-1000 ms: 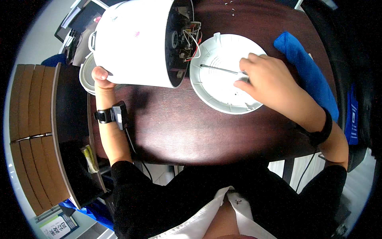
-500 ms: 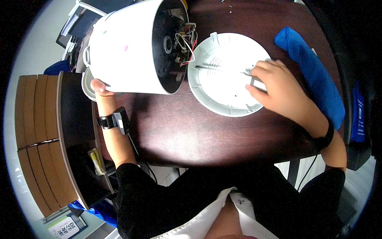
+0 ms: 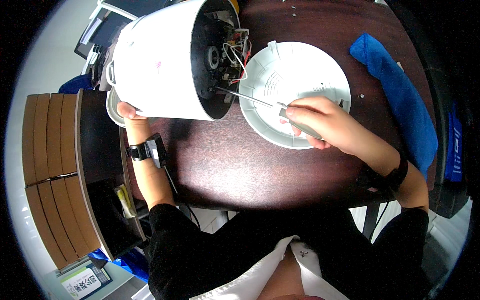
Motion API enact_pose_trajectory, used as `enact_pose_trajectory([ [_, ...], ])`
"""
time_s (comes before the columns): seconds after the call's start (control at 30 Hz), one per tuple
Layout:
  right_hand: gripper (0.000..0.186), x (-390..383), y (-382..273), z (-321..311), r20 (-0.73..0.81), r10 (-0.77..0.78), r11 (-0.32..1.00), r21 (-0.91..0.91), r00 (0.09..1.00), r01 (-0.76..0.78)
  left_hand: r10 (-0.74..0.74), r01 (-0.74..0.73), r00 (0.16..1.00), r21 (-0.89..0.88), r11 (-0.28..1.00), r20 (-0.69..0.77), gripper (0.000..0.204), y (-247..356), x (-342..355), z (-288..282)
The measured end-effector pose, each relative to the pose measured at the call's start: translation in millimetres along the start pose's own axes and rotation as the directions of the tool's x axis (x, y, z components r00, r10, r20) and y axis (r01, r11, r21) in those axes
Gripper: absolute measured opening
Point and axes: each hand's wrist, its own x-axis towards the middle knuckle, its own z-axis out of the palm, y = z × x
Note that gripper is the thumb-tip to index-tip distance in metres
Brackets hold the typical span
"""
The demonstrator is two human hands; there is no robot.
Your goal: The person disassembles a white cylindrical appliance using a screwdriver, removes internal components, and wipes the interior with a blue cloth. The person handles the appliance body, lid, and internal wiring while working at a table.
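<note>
A white rice cooker (image 3: 155, 62) lies on its side with its dark open underside facing right. Exposed wires and a circuit board (image 3: 237, 55) hang at the opening. My left hand (image 3: 129, 111) grips its lower left end; the thumb shows, while the other fingers are hidden. My right hand (image 3: 320, 120) is closed around the handle of a screwdriver (image 3: 250, 99). The metal shaft points left into the opening, its tip by the dark inner base. Below the shaft and my right hand lies the round white bottom cover (image 3: 300, 60), inner side up.
A blue cloth (image 3: 395, 95) lies along the table's right side. One small screw (image 3: 362, 95) sits between cloth and cover; more small screws (image 3: 294, 14) are at the far edge. A shelf unit with brown boxes (image 3: 50, 180) stands at left.
My right hand has moved left and down from the cover's right side. The screwdriver's tip has gone from above the cover into the cooker's opening. My left hand keeps its hold.
</note>
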Motion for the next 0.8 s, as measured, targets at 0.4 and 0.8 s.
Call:
enact_pose_trajectory([
  [0.4,0.031,8,6,-2,0.091,0.117,0.964,0.229,0.989,-0.135,0.003,-0.003,1.000,0.000,1.000,0.013,0.088,0,-2,-1],
  [0.8,0.030,13,11,-9,0.185,0.085,0.935,0.324,0.979,-0.142,-0.006,0.005,0.999,0.011,1.000,0.035,0.087,-1,-2,1],
])
